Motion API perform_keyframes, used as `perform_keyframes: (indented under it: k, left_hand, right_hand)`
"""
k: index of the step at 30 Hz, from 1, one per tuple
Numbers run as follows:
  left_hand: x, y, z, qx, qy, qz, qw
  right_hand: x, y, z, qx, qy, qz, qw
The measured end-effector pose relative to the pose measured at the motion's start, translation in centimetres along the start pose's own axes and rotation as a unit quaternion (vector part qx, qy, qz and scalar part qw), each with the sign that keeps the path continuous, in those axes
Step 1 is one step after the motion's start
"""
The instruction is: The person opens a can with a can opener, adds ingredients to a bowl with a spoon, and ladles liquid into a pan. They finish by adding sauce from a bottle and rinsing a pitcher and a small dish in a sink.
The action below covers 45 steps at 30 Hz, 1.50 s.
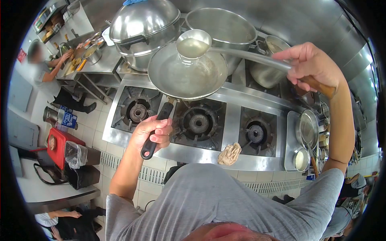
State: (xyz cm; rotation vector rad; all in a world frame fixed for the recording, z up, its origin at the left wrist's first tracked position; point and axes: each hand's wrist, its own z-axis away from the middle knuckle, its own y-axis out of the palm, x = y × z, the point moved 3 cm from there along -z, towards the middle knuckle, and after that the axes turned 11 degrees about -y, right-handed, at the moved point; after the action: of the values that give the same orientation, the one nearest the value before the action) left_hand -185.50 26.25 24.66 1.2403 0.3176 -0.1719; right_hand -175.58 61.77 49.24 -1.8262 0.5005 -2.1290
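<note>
My left hand (155,133) is wrapped round the black handle of a frying pan (161,74), which is raised above the back edge of the stove. Pale liquid lies in the pan. Over the pan's far rim is the bowl of a long ladle (194,45), filled with cloudy liquid. My right hand (307,66) grips the ladle near its wooden end, with the metal shaft running left across the back pots. Behind the pan stands a large open stockpot (223,20). A crumpled beige cloth (229,154) lies on the stove's front edge.
Several gas burners (198,122) sit below the pan. A domed steamer pot (144,24) stands back left, and a smaller pot (267,72) back right. At right, a tray (291,136) holds a strainer (309,126) and a white-filled bowl (300,160). A person (44,72) works at the left counter.
</note>
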Motion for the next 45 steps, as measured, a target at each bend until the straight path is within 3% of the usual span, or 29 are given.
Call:
perform_keyframes:
  k: [3, 7, 10, 13, 16, 17, 22, 27, 29, 32, 34, 37, 42, 45]
  left_hand:
    - [0.0, -0.1, 0.2, -0.003, 0.007, 0.004, 1.000]
    - [0.0, -0.3, 0.3, -0.011, 0.016, 0.003, 1.000]
    - [-0.1, -0.5, 0.2, -0.017, 0.019, 0.003, 1.000]
    - [-0.2, -0.8, 0.1, -0.032, 0.022, 0.000, 0.999]
    - [-0.4, -0.8, 0.0, -0.045, 0.025, -0.007, 0.999]
    - [-0.5, -0.8, 0.0, -0.045, 0.026, -0.008, 0.999]
    - [-0.9, -0.8, 0.1, -0.058, 0.030, -0.019, 0.998]
    - [-1.0, -0.9, 0.4, -0.081, 0.035, -0.012, 0.996]
    - [-1.1, -0.6, 0.4, -0.086, 0.033, -0.015, 0.996]
    - [-1.1, -0.6, 0.5, -0.092, 0.032, -0.011, 0.995]
    - [-1.2, -0.8, 0.4, -0.089, 0.029, -0.011, 0.996]
    - [-1.2, -1.1, 0.2, -0.100, 0.026, -0.009, 0.995]
    - [-1.2, -1.1, 0.2, -0.104, 0.023, -0.004, 0.994]
    - [-1.1, -1.3, 0.0, -0.099, 0.015, -0.005, 0.995]
  right_hand:
    - [-0.7, 1.1, 0.6, -0.009, -0.003, 0.034, 0.999]
    - [-0.9, 2.2, 1.5, 0.013, -0.058, 0.238, 0.969]
    - [-1.6, 1.9, 1.4, 0.042, -0.253, 0.383, 0.887]
    - [-1.3, 0.8, 1.1, 0.007, -0.199, 0.371, 0.907]
    - [-0.5, -0.8, -0.2, -0.045, -0.064, 0.272, 0.959]
    - [-1.0, -1.8, -1.4, -0.041, -0.102, 0.269, 0.957]
    - [-2.8, -5.3, -9.0, -0.057, -0.110, 0.324, 0.938]
    - [-6.2, -6.7, -18.4, -0.005, -0.016, 0.389, 0.921]
    - [-8.6, -7.2, -22.8, 0.091, -0.039, 0.455, 0.885]
    - [-9.2, -5.8, -25.2, 0.144, -0.006, 0.499, 0.854]
    - [-9.7, -5.6, -26.1, 0.115, 0.052, 0.426, 0.896]
    - [-10.7, -5.9, -26.5, 0.027, 0.138, 0.201, 0.969]
    - [-11.3, -6.6, -25.0, -0.056, 0.184, -0.022, 0.981]
    - [-10.8, -7.3, -22.8, -0.060, 0.175, -0.069, 0.980]
